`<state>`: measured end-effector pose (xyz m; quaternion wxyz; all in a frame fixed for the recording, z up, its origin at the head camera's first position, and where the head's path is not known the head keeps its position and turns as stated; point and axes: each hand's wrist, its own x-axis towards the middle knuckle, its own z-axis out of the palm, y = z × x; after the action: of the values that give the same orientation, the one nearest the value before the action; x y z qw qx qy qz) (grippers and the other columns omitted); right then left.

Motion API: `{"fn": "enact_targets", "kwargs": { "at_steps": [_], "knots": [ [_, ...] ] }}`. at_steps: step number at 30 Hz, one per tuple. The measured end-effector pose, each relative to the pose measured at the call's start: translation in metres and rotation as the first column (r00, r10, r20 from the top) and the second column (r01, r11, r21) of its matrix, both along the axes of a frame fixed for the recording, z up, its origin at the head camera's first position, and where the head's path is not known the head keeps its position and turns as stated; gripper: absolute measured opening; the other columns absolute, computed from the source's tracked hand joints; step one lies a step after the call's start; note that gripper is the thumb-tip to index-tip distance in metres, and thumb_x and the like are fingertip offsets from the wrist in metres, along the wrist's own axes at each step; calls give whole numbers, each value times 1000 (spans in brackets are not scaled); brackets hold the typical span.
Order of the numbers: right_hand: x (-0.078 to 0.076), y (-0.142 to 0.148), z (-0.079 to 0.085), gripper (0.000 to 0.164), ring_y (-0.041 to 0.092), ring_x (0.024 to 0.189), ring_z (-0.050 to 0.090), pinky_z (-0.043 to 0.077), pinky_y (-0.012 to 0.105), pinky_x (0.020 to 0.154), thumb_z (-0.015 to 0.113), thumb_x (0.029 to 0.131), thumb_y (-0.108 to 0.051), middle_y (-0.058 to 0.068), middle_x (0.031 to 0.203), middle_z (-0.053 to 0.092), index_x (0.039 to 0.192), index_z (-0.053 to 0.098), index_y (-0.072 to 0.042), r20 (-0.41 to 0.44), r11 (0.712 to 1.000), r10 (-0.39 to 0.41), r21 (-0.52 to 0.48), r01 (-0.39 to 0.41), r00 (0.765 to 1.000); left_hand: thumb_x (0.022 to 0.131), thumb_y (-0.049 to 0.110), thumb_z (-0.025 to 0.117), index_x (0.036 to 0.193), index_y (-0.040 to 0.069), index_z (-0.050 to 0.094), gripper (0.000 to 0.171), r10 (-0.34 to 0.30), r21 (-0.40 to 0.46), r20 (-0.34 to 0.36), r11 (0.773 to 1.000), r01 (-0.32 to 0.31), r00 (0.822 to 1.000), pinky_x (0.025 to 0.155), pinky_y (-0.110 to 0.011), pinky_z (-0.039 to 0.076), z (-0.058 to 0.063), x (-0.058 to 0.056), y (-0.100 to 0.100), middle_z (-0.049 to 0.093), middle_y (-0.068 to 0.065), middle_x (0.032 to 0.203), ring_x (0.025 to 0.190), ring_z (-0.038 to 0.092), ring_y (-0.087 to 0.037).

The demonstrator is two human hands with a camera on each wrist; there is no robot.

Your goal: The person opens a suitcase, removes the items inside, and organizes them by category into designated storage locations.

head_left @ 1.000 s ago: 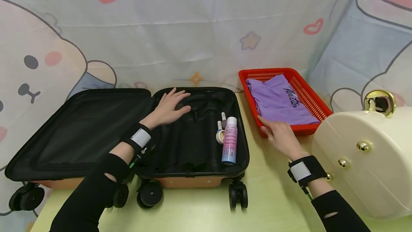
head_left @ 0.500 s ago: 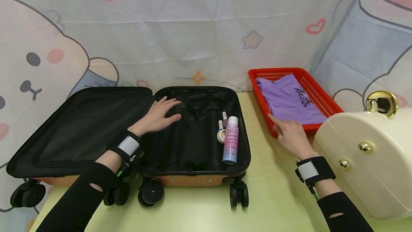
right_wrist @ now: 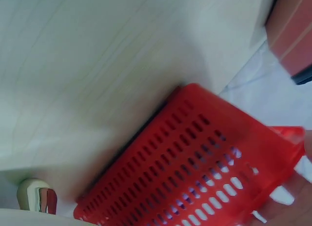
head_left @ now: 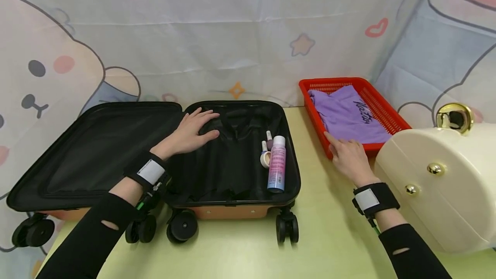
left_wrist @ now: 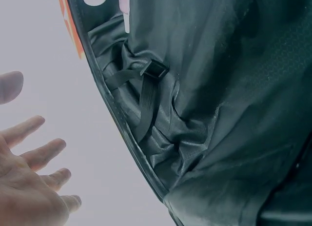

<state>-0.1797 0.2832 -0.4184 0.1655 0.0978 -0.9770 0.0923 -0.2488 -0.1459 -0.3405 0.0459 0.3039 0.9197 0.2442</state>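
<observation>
My right hand [head_left: 351, 160] is at the front left corner of a red plastic basket [head_left: 384, 113], its index finger along the rim. In the right wrist view the thumb and fingers pinch the basket's rim [right_wrist: 280, 138]. Folded inside lies a purple garment [head_left: 345, 113] with dark lettering. My left hand [head_left: 188, 133], fingers spread, hovers over the open black-lined suitcase [head_left: 228, 175] and holds nothing. In the left wrist view the fingers [left_wrist: 46, 150] are apart from the suitcase's edge, near a black strap with a buckle [left_wrist: 153, 70].
On the suitcase's right side lie a pink-and-blue spray can [head_left: 277, 167], small white-capped bottles [head_left: 269, 140] and a cream ring-shaped roll [head_left: 265, 159]. The suitcase lid [head_left: 108, 154] lies open leftward. A cream rounded case [head_left: 438, 184] with gold studs stands right of the basket on the table [head_left: 317, 231].
The basket has shifted a little to the right along with my right hand, then stayed about still. My left hand has drawn back slightly toward the left.
</observation>
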Motion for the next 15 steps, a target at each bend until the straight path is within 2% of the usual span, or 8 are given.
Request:
{"fn": "enact_targets", "kwargs": {
  "at_steps": [3,5,7,9,11,13,15],
  "knots": [
    [12,-8,5,41,53,115,53,39,64,102,60,98,-11,30,126,62,138,58,-1,-78,998,29,-46,-32,997,104,24,53,155,2,36,58,-15,4,-3,1000,15,1000,122,-69,1,-2,2,3,27,-25,164,155,7,-47],
    [23,-14,13,41,51,123,49,35,65,108,65,95,-11,29,135,56,135,60,-1,-175,993,73,-82,-89,982,104,24,54,154,1,37,58,-26,12,-5,1000,26,1000,122,-69,0,-3,3,5,27,-25,163,155,8,-48],
    [36,-18,26,42,49,125,48,33,63,112,67,92,-9,28,136,56,132,62,0,-285,981,128,-107,-164,950,104,23,54,154,1,37,58,-34,21,-6,999,34,999,122,-69,0,-4,3,8,28,-25,163,155,8,-47],
    [49,-19,43,38,47,127,48,29,59,119,63,96,-16,28,135,57,130,63,1,-391,966,167,-121,-230,905,104,24,54,154,2,37,57,-41,27,-6,999,41,999,122,-68,0,-5,3,10,28,-25,163,155,8,-47],
    [64,-15,63,41,47,126,49,25,57,122,56,101,-27,28,131,60,128,64,3,-495,958,162,-128,-257,854,104,24,53,154,2,37,58,-44,28,-3,999,44,999,122,-68,0,-5,3,12,28,-25,163,155,8,-47],
    [80,-8,86,47,46,124,52,23,53,124,51,102,-35,30,123,63,121,67,6,-611,953,117,-151,-261,783,104,24,53,155,2,36,58,-44,25,1,999,44,999,122,-68,0,-5,2,12,28,-25,163,155,8,-47],
    [93,6,106,51,48,120,55,27,50,122,51,101,-37,33,115,65,116,69,8,-697,953,34,-193,-233,716,104,24,53,155,2,36,58,-41,21,3,999,41,999,122,-68,0,-4,0,11,27,-25,164,155,7,-47]
  ]
}}
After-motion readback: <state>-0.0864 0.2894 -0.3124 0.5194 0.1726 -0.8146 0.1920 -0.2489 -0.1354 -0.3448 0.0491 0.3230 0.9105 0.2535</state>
